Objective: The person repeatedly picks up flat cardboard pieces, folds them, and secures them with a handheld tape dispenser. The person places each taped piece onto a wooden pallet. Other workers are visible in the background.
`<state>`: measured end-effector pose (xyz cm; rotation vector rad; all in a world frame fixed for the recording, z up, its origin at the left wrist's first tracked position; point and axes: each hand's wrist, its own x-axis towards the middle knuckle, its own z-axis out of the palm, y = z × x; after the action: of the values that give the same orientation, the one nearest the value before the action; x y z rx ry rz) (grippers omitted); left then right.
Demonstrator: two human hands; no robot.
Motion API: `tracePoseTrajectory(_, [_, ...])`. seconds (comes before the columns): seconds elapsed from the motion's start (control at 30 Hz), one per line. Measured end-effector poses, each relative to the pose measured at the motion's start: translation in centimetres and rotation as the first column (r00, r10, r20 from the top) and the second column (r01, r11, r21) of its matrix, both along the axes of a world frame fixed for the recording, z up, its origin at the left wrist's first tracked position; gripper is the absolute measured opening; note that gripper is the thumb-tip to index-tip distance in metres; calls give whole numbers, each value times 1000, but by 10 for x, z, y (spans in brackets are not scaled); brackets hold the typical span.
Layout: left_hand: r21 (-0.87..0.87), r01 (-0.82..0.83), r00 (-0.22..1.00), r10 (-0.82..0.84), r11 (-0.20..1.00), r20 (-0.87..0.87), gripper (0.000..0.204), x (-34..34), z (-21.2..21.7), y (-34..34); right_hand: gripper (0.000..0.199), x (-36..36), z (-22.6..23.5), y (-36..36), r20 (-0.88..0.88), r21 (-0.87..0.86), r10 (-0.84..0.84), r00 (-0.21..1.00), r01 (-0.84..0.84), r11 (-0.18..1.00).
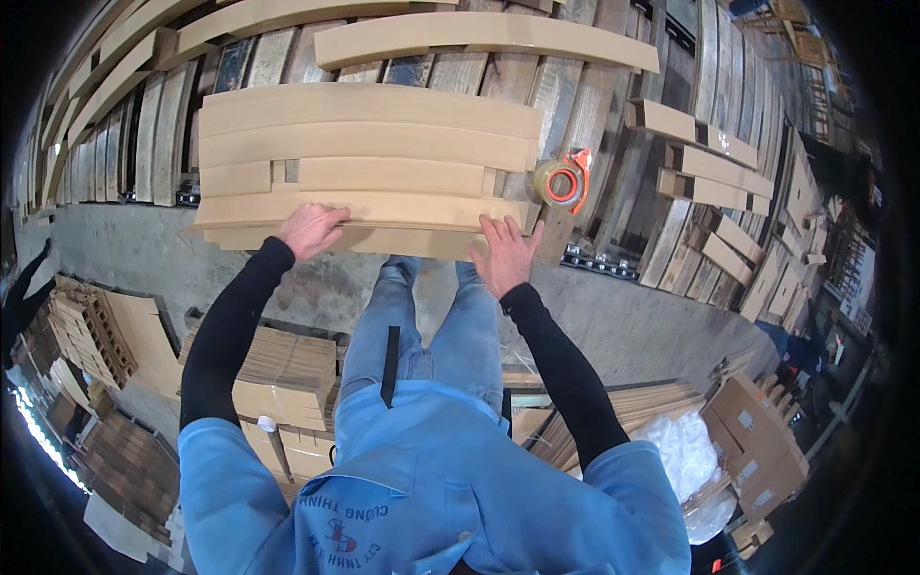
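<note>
Slatted wooden worktop (549, 96), grey floor (105, 244) on its near side; long cardboard strip (479, 36) at the far side, smaller cardboard pieces (714, 165) to the right. Bundled flat cardboard (287, 369) stands low behind the worker, on the left.

Cardboard sheet (369, 115), creased lengthwise, lies across the near edge of the worktop, directly before the worker. Near flap (407, 208) sits slightly raised along its free edge. Tape dispenser (563, 182) rests just beside the sheet's right end.

Left hand (310, 231): fingers close together, pointing right, laid on the near flap left of its middle. Right hand (508, 254): fingers moderately spread over the flap toward its right end. Whether either hand pinches the board or merely presses it, I cannot tell from where I stand.

Judgement on method: the step looks like working the flap along its crease. Hands well apart seem right; even pressure from both should keep the fold straight. Lifting one end first could twist the board or start a stray crease beside the scored line
</note>
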<state>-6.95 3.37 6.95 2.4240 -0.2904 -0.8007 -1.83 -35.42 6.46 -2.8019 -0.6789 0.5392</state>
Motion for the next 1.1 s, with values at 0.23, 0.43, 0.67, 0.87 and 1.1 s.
tracePoseTrajectory(0.23, [219,-137,930,50,966,364,17,-9,-48,-25,47,82,-57,-4,-505,71,86,859,-58,996])
tracePoseTrajectory(0.43, [264,-208,804,11,942,595,19,-29,-50,-18,54,118,-72,-6,-630,186,34,776,107,977])
tracePoseTrajectory(0.67, [196,-354,579,50,915,814,16,3,-89,-14,82,108,-67,6,-247,332,-137,959,217,918])
tracePoseTrajectory(0.87, [187,-399,544,68,898,836,14,-7,-111,-20,100,145,-57,72,59,183,28,998,-38,982])
tracePoseTrajectory(1.1, [140,-372,562,102,917,821,13,-6,-110,-18,112,173,-69,167,16,-176,171,985,-166,970])
